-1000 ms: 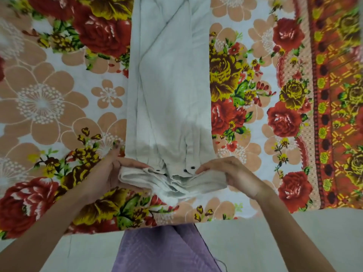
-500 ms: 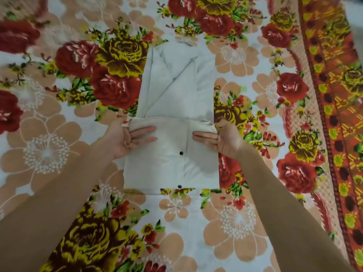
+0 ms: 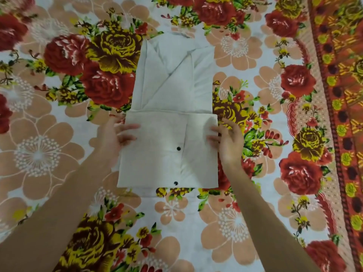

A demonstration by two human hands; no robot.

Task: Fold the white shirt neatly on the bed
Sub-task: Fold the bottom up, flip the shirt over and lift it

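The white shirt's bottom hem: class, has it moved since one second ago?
Yes. The hem has been carried up the floral bedsheet away from the person, now lying across the white shirt mid-body.

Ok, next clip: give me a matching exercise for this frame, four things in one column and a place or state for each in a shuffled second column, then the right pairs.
Things:
1. white shirt
2. left hand
3. right hand
4. two dark buttons

Places or states:
A. open, at the shirt's right edge
B. on the turned-up lower panel
C. open, fingers on the shirt's left edge
D. lying flat on the floral bedsheet, bottom part folded up

Pairs: 1-D, 2-C, 3-A, 4-B
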